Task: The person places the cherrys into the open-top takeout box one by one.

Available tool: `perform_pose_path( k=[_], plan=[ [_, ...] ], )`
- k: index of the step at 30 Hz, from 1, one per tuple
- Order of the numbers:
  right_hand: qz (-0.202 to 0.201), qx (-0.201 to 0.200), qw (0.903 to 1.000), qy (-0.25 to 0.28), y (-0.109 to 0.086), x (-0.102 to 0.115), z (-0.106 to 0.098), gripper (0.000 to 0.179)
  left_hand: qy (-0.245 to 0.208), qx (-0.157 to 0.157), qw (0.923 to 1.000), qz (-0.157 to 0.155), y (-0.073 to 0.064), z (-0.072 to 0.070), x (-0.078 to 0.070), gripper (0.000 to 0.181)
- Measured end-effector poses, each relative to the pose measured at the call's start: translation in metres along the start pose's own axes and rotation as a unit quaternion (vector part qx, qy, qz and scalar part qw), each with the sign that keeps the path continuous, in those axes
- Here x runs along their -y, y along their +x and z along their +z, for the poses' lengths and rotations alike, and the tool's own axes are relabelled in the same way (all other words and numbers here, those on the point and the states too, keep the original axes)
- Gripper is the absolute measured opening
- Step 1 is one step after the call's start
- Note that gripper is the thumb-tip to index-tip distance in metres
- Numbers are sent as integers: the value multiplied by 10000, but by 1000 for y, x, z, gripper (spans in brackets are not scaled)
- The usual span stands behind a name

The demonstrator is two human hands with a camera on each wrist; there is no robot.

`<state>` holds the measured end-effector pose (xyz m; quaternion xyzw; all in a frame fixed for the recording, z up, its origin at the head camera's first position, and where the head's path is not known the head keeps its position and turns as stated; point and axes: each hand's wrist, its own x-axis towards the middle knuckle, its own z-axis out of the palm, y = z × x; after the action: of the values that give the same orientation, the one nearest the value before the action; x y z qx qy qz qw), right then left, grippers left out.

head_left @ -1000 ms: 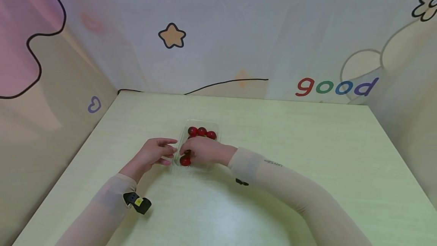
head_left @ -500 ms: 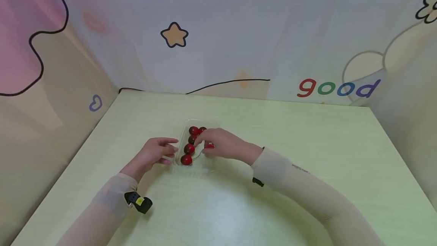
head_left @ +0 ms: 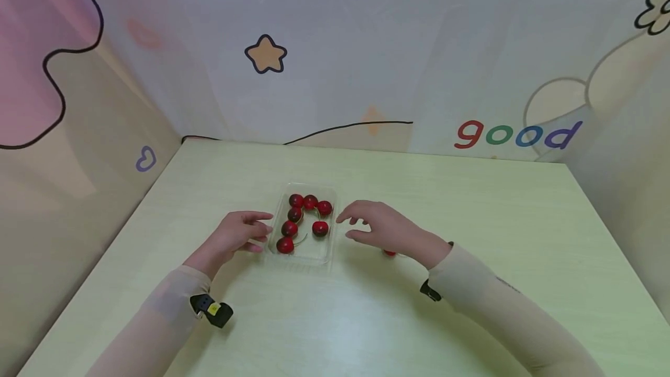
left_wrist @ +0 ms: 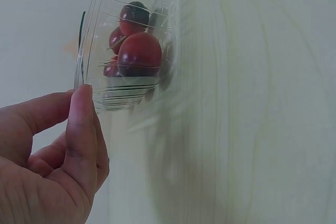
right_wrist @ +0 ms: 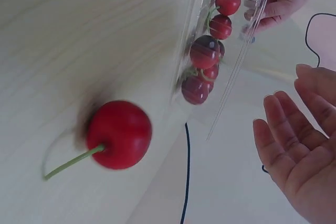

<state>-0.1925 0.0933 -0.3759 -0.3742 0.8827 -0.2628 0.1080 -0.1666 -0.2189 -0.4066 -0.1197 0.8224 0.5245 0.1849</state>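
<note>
A clear plastic box on the table holds several dark red cherries, some with green stems. They form a column on its left side, a row along the far end, and one cherry sits apart on the right. My left hand pinches the box's left rim with its fingertips, as the left wrist view shows. Just right of the box, my right hand hovers empty with fingers spread and loosely bent. Under that hand a single cherry with a green stem lies on the table, mostly hidden in the head view.
The pale wooden table reaches back to a printed cloth backdrop with a star and the word "good". More cloth rises on the left and right sides. A small black camera is strapped to the left wrist.
My right hand placed a cherry in the right side of the box, let go, and moved right, out over the table. The left hand stays at the rim.
</note>
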Motion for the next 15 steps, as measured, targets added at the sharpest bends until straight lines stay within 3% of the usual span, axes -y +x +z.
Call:
perform_pose_path(
  k=[7, 15],
  plan=[
    [329, -177, 9992, 151, -26, -15, -5, 31, -34, -27, 10000, -6, 0, -1, 0, 45],
    [315, -475, 9981, 238, -48, -29, -7, 31, -27, -53, 9999, -99, 3, 0, 0, 44]
  ],
)
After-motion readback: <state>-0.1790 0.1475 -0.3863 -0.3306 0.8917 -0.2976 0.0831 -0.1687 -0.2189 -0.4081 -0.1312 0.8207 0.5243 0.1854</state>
